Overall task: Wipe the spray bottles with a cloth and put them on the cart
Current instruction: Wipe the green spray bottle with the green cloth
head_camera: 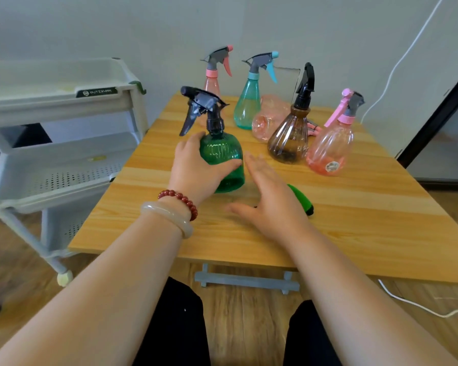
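Note:
A green spray bottle (224,151) with a black trigger head stands upright near the middle of the wooden table (354,220). My left hand (196,170) grips its body from the left, thumb across the front. My right hand (270,204) hovers just right of the bottle, fingers straight and spread, holding nothing. Under my right hand lies a green cloth (300,198) with a dark edge, mostly hidden. Behind stand a teal bottle (249,101), a brown bottle (291,136), a pink bottle (333,146) and another pink bottle (216,75). The grey cart (64,154) stands at the left.
A headless pink bottle body (269,120) lies on its side between the teal and brown bottles. The cart's perforated middle shelf (72,175) sits level with the table's left edge. A white cable (421,307) runs over the floor at the right.

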A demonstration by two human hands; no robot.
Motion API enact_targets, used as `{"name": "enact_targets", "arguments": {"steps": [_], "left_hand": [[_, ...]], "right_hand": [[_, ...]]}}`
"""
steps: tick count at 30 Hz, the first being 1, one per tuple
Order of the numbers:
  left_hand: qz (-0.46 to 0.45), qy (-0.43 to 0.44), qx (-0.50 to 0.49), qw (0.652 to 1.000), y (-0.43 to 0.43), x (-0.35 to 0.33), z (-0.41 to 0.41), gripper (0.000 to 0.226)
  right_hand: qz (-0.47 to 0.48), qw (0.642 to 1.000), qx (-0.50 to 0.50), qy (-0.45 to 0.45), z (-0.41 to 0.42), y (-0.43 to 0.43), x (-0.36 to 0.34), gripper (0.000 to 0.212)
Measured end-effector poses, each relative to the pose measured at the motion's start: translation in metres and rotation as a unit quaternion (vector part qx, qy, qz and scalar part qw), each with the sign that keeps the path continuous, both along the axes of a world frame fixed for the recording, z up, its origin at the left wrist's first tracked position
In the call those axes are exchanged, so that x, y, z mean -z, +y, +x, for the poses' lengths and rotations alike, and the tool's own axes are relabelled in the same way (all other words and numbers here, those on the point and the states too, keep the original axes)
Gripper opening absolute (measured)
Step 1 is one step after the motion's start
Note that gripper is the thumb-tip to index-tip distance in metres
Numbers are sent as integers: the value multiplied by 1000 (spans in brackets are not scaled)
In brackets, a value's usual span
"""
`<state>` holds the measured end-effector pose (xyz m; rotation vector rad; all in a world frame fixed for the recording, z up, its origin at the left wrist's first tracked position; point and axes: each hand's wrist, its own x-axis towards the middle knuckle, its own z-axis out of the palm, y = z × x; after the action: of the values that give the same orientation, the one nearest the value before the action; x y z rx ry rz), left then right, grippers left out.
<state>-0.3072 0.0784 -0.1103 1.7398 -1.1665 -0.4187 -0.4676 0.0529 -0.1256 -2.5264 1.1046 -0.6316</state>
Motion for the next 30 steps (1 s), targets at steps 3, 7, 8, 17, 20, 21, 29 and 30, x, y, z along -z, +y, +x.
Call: {"name": "enact_targets", "arguments": {"steps": [3, 7, 8, 17, 20, 21, 29, 30], "left_hand": [[15, -89, 32, 995, -1, 11, 10, 97], [28, -94, 20, 995, -6, 19, 24, 94], [39, -102, 10, 994, -8, 18, 26, 94], [48, -65, 1, 997, -40, 12, 39, 93], [48, -58, -5, 997, -58, 12, 51, 88], [54, -62, -8, 997, -64, 12, 56, 88], [46, -34, -15, 998, -101, 15, 83, 93], [44, -36, -20, 998, -105, 16, 82, 96]], "right_hand": [[-17, 992, 64, 102, -4, -13, -1, 90], [-33, 971, 83, 221, 3, -23, 6, 78], [-29, 969, 78, 233, 6, -25, 7, 74], [-59, 981, -4, 186, 23, -53, 9, 51], [-59, 984, -2, 166, 32, -66, 6, 50], [-59, 985, 5, 161, 34, -69, 5, 50], [-92, 982, 90, 138, 35, -85, 16, 45], [-94, 983, 85, 135, 37, -86, 18, 43]]}}
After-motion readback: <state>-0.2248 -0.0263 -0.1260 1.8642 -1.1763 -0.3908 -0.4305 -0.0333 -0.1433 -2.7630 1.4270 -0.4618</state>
